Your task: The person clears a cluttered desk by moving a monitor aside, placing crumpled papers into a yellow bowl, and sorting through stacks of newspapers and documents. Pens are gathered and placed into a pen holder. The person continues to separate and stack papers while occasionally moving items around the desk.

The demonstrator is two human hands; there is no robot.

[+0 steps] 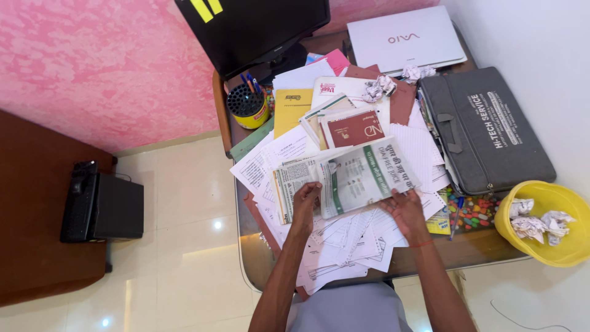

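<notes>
— What are the hands doing?
— Left hand (305, 198) and right hand (405, 209) are grasping a green-and-white leaflet (365, 175) with their fingers, lifting it over the paper-strewn desk (476, 246), yellow bin (556, 246) at three o'clock.
— Next?
— Likely sorting; needs a steady two-handed hold.

We sat in a small office: our desk (485, 249) was buried in printed forms (344, 237), with a monitor (258, 27), a closed laptop (402, 40), a pen holder (247, 106) and a grey document bag (485, 132).
</notes>
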